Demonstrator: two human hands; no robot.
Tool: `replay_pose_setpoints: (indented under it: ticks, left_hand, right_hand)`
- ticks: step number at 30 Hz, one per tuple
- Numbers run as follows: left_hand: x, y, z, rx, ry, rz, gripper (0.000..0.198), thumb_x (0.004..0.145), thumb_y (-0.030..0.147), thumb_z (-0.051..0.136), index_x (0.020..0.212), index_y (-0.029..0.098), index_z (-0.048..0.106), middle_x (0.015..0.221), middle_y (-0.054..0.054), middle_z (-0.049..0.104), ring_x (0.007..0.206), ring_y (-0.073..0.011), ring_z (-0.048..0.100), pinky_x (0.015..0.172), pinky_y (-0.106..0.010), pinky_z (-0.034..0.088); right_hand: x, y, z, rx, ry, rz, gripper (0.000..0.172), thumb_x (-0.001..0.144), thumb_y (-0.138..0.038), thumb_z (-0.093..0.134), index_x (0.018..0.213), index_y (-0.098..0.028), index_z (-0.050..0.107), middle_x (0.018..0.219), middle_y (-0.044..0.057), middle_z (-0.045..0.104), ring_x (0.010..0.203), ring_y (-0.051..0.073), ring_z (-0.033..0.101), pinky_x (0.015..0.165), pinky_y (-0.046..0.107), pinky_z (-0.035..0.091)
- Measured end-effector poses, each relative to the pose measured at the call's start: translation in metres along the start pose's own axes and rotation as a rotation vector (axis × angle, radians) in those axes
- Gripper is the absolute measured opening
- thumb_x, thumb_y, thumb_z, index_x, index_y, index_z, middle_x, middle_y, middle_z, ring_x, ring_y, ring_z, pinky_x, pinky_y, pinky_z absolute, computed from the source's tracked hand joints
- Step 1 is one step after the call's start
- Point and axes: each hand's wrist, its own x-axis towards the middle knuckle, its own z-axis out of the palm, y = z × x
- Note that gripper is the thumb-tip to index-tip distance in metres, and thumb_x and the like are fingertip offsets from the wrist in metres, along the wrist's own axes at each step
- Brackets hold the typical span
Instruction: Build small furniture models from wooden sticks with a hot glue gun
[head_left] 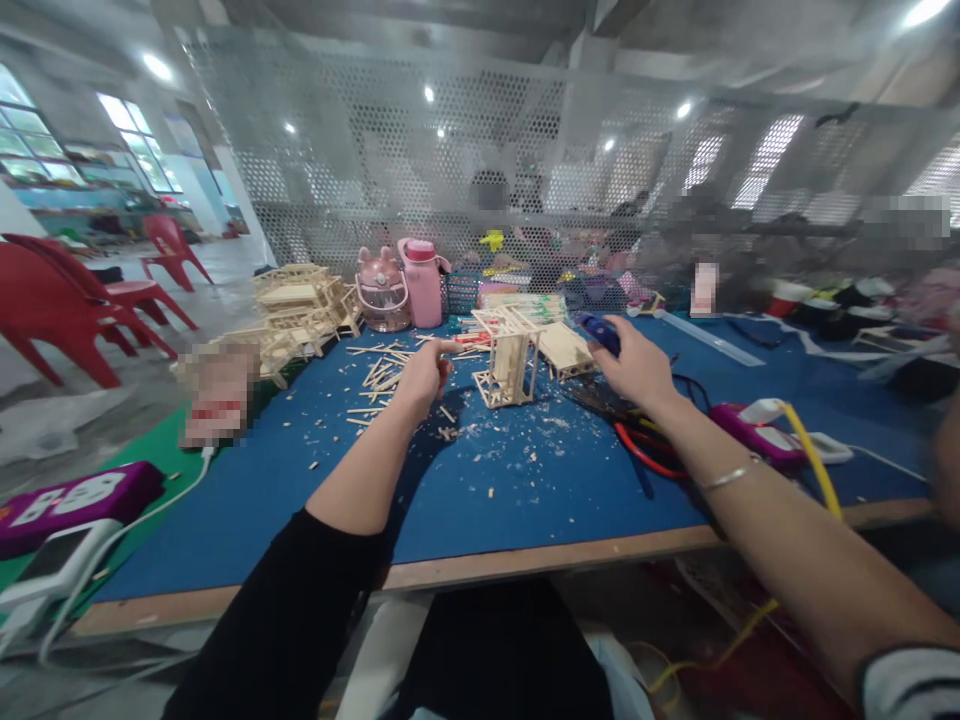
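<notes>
My left hand (426, 380) is over the blue table with its index finger stretched to the right and its other fingers curled; whether they hold anything is hidden. Just right of that fingertip stands a small frame of pale wooden sticks (508, 362), upright on the table. My right hand (634, 368) is wrapped round a dark blue tool (601, 334) with a rounded body, whose kind I cannot make out. Beside it lies a flat wooden piece with short legs (564, 349). Loose sticks (381, 375) are scattered left of the frame, and red-tipped sticks (480, 328) lie behind it.
Several small wooden furniture models (304, 305) are piled at the back left. A pink bottle (424, 285) and a pink jug (382, 295) stand near a perforated screen (420, 170). Red and black cables (645, 450) and a purple power strip (757, 435) lie at right.
</notes>
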Motion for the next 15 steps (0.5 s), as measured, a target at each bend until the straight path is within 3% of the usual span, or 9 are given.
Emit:
replay_pose_setpoints:
  ticks: [3,7,9,11,13,15]
  left_hand:
    - [-0.006,0.012,0.005,-0.238,-0.014,-0.072,0.071,0.082,0.066,0.018,0.106,0.012,0.057,0.052,0.005,0.033,0.038,-0.0068,0.019,0.038,-0.022,0.017]
    - [-0.026,0.027,0.020,-0.262,0.000,0.104,0.074,0.080,0.071,0.020,0.097,0.012,0.061,0.051,0.006,0.025,0.040,-0.0064,0.018,0.038,-0.022,0.016]
    - [-0.037,0.032,0.030,-0.275,-0.054,0.150,0.072,0.080,0.071,0.024,0.095,0.012,0.062,0.051,0.006,0.024,0.040,-0.0064,0.018,0.039,-0.022,0.016]
    - [-0.045,0.035,0.040,-0.287,-0.148,0.147,0.074,0.080,0.071,0.021,0.104,0.013,0.060,0.054,0.005,0.025,0.041,-0.0067,0.017,0.038,-0.023,0.016]
    - [-0.051,0.036,0.049,-0.328,-0.211,0.148,0.078,0.079,0.073,0.017,0.117,0.016,0.053,0.059,0.005,0.030,0.042,-0.0064,0.015,0.038,-0.023,0.015]
    - [-0.054,0.036,0.055,-0.366,-0.243,0.158,0.082,0.076,0.076,0.013,0.127,0.019,0.044,0.065,0.003,0.036,0.042,-0.0058,0.014,0.037,-0.023,0.014]
  right_hand:
    - [0.024,0.006,0.024,-0.116,-0.139,-0.004,0.043,0.085,-0.037,0.042,0.120,-0.015,0.050,0.113,0.017,0.061,0.094,0.030,0.060,0.076,0.044,0.044]
    - [0.033,0.006,0.042,-0.154,-0.322,-0.040,0.035,0.083,-0.030,0.044,0.112,-0.015,0.056,0.110,0.017,0.062,0.095,0.029,0.058,0.080,0.046,0.042]
    - [0.030,-0.002,0.034,-0.098,-0.249,-0.073,0.035,0.082,-0.029,0.047,0.114,-0.018,0.057,0.115,0.015,0.060,0.099,0.029,0.055,0.082,0.045,0.041]
    - [0.023,-0.019,0.014,0.018,-0.056,-0.155,0.036,0.083,-0.032,0.049,0.115,-0.019,0.058,0.117,0.013,0.059,0.101,0.028,0.053,0.084,0.043,0.039]
    - [0.012,-0.042,-0.008,0.190,0.083,-0.304,0.030,0.086,-0.035,0.047,0.107,-0.021,0.063,0.106,0.009,0.064,0.098,0.024,0.053,0.086,0.039,0.038]
    - [-0.001,-0.066,-0.024,0.312,0.130,-0.453,0.025,0.087,-0.034,0.047,0.100,-0.025,0.066,0.094,0.005,0.065,0.092,0.020,0.054,0.084,0.036,0.036]
